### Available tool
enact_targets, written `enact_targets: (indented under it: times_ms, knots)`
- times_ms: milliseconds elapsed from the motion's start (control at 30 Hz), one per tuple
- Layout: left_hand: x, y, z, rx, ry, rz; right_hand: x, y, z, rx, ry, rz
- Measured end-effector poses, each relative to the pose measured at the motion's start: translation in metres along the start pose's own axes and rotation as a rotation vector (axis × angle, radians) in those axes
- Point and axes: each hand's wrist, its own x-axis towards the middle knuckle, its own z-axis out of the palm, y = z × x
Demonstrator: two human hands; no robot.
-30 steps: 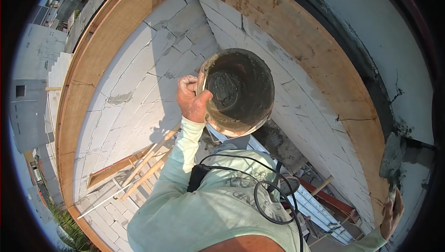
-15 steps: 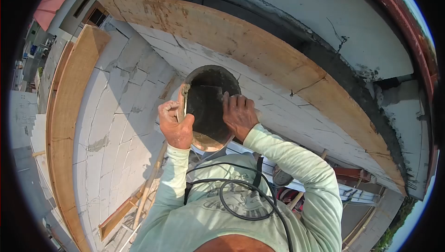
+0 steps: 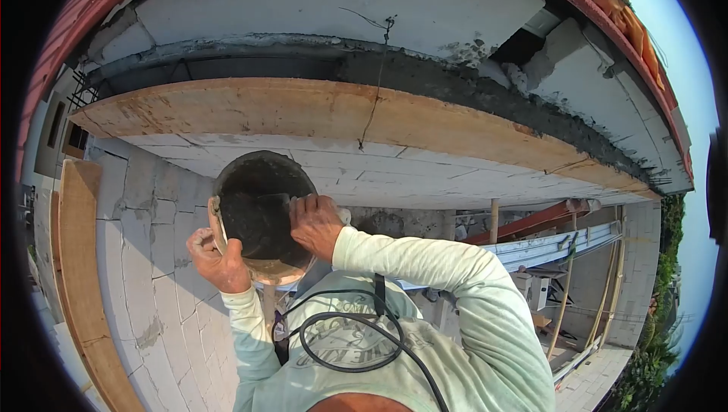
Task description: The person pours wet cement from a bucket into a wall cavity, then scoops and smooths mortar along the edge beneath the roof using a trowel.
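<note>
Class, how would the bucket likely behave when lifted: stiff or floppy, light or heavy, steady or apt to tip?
The bucket is probably stiff: its rim looks round despite the left hand's grip. The dark mortar inside likely makes it heavy, and with that hand holding one side, it may tip.

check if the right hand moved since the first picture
Yes, the right hand has moved away from the wooden board, inward to the bucket.
</note>
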Motion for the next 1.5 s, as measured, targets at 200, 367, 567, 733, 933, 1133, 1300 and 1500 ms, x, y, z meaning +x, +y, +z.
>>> enact_targets:
  times_ms: [200,367,567,733,933,1133,1300,1500]
  knots:
    - [-0.004,0.013,0.014,0.012,0.009,0.019,-0.021,0.022,-0.035,0.294,-0.139,-0.117]
    - [-0.008,0.021,0.026,-0.130,-0.070,0.023,-0.009,0.045,-0.036,0.064,-0.047,0.019]
    - [-0.004,0.031,0.037,-0.198,-0.087,0.050,-0.041,0.058,-0.043,0.121,-0.150,-0.107]
    - [-0.011,0.038,0.047,-0.178,-0.132,0.028,-0.019,0.077,-0.046,0.111,0.029,0.082]
    - [-0.005,0.047,0.042,-0.165,-0.106,0.063,-0.057,0.070,-0.043,-0.020,0.023,-0.103]
    - [-0.006,0.042,0.041,-0.161,-0.117,0.054,-0.037,0.084,-0.064,0.103,0.010,-0.023]
    - [-0.005,0.050,0.043,-0.224,-0.063,0.105,-0.050,0.065,-0.048,0.149,-0.021,-0.160]
    - [-0.007,0.046,0.033,-0.196,-0.125,0.014,-0.045,0.078,-0.063,0.118,-0.029,-0.122]
